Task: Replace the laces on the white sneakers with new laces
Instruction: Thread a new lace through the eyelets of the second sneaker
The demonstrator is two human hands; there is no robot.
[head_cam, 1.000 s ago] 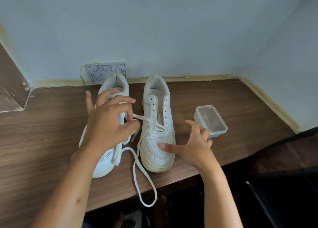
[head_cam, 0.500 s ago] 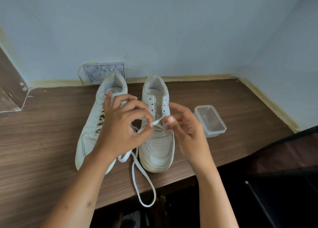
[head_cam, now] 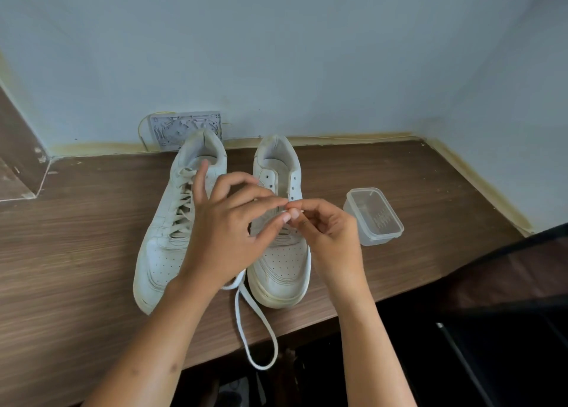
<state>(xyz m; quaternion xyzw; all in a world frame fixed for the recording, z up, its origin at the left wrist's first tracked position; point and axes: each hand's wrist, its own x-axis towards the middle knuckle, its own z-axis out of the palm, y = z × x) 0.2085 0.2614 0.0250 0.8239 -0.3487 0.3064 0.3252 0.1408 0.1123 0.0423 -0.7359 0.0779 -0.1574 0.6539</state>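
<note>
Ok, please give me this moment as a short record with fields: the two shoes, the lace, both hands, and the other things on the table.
left sneaker: fully laced, on the table
right sneaker: upper eyelets empty, beside the left one
lace: white, a loop hangs over the table edge
left hand: pinches the lace end above the right sneaker
right hand: pinches the same lace end, fingertips meet the left hand's
plastic container: clear, right of the shoes
table: brown wood

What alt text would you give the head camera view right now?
Both hands, left hand and right hand, pinch a white lace over the right sneaker; the laced left sneaker and a clear container flank it.
</note>
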